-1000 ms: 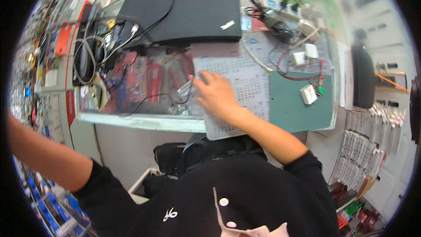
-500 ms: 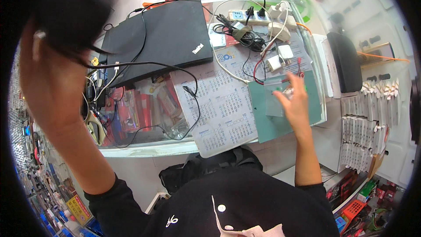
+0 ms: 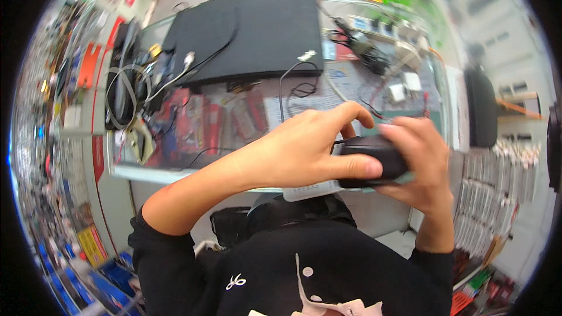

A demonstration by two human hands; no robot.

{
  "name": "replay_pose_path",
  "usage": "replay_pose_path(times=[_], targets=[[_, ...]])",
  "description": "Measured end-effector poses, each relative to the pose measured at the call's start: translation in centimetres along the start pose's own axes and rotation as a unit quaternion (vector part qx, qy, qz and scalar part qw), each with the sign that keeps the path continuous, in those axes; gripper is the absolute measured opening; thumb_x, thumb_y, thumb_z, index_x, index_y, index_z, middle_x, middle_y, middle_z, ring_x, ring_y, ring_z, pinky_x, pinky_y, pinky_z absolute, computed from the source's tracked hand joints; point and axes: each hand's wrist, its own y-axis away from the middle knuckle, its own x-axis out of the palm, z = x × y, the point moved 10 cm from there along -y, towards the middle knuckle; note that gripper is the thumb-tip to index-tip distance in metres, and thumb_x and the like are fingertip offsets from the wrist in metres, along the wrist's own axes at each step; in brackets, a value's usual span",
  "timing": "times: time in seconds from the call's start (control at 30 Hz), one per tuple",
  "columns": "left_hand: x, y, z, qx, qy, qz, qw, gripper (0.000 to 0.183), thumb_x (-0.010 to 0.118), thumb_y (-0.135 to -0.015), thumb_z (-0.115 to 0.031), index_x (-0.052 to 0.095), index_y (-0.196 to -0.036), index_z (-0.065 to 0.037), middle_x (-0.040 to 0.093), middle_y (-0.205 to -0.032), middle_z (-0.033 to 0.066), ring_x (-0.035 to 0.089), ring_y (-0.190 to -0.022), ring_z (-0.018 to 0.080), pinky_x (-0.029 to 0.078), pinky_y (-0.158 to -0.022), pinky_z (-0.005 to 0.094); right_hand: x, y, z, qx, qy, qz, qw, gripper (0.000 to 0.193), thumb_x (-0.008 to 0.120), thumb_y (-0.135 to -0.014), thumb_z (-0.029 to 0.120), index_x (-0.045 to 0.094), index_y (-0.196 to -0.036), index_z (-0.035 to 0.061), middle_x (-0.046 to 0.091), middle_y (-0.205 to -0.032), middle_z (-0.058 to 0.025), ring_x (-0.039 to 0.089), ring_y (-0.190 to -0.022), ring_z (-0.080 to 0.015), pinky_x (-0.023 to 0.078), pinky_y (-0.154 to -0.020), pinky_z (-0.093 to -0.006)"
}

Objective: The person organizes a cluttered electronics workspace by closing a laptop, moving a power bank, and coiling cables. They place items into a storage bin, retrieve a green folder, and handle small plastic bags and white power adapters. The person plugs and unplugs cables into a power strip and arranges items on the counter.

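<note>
Both my hands meet over the front right of the glass counter. Between them is a black, rounded, corded object (image 3: 374, 161) that looks like a computer mouse. My left hand (image 3: 319, 143) grips its left end, with the thumb along the near side. Around its right end curl the fingers of my right hand (image 3: 424, 161), blurred by motion. A thin black cable (image 3: 282, 90) loops over the counter behind my left hand. Beyond it lies a closed black laptop (image 3: 249, 35). My hands and the object hide much of the calendar sheet (image 3: 313, 192) under them.
A white power strip (image 3: 372, 26), a bundled black cord (image 3: 369, 58) and white chargers (image 3: 404, 88) crowd the counter's back right. Grey cables (image 3: 126, 70) lie at the left. A black case (image 3: 481, 105) stands beyond the right edge. Packed shelves (image 3: 52, 111) line the left.
My left hand has come down from the upper left with the black object, to the front right. My right hand has left the small clear bag and closed on the object's right end.
</note>
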Motion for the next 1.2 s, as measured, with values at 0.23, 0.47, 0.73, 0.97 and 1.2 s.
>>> replay_pose_path(times=[0.23, 0.47, 0.73, 0.97, 1.2], targets=[[-8.6, 12.1, 6.1, -0.086, 0.006, -0.174, 0.981, 0.036, 0.071, -0.078, -0.004, 0.061, -0.112, -0.006, 0.065, -0.078, 0.0055, 0.056, -0.068, 0.0083, 0.042, -0.06, 0.0245, -16.3, 9.6, -18.0, 0.177, -0.469, -0.38, 0.777, 0.059, 0.066, -0.085, 0.034, 0.043, -0.125, -0.0037, 0.055, -0.109, -0.016, 0.049, -0.08, -0.0171, 0.042, -0.064, -0.0275], [-17.9, 21.6, 7.4, -0.008, -0.139, -0.389, 0.911, 0.007, 0.065, -0.085, -0.006, 0.066, -0.087, 0.001, 0.061, -0.083, 0.002, 0.052, -0.072, 0.0063, 0.042, -0.059, 0.0187, -7.5, 7.7, -21.9, 0.315, -0.464, -0.342, 0.754, 0.042, 0.061, -0.091, 0.03, 0.051, -0.119, 0.0011, 0.061, -0.103, -0.0105, 0.056, -0.071, -0.0134, 0.046, -0.061, -0.0239], [-25.6, 24.8, 2.0, 0.185, 0.191, -0.513, 0.816, 0.024, 0.057, -0.095, -0.017, 0.062, -0.112, -0.001, 0.059, -0.088, -0.0001, 0.051, -0.074, 0.005, 0.043, -0.065, 0.0213, 15.3, 2.4, -7.2, 0.274, -0.069, -0.052, 0.958, 0.062, 0.079, -0.068, 0.025, 0.051, -0.117, -0.0016, 0.055, -0.107, -0.0179, 0.052, -0.103, -0.0342, 0.042, -0.09, -0.0405], [-24.2, 17.5, -4.6, 0.174, 0.09, -0.489, 0.85, 0.032, 0.06, -0.087, -0.008, 0.058, -0.117, 0.003, 0.062, -0.099, 0.008, 0.061, -0.081, 0.0125, 0.052, -0.071, 0.0231, 16.2, -0.6, -4.7, 0.203, 0.072, -0.049, 0.975, 0.078, 0.078, -0.07, 0.022, 0.043, -0.135, -0.0002, 0.046, -0.13, -0.018, 0.046, -0.114, -0.0349, 0.036, -0.097, -0.0462], [-12.0, 9.1, 0.1, 0.149, 0.402, -0.29, 0.855, 0.026, 0.051, -0.076, 0.009, 0.07, -0.092, 0.003, 0.066, -0.078, 0.0086, 0.066, -0.076, 0.0168, 0.053, -0.063, 0.0261, 20.0, -6.1, 2.9, 0.229, -0.605, 0.001, 0.762, 0.087, 0.073, -0.074, 0.02, 0.026, -0.145, 0.0036, 0.035, -0.145, -0.0145, 0.057, -0.094, -0.0225, 0.05, -0.078, -0.0346]])
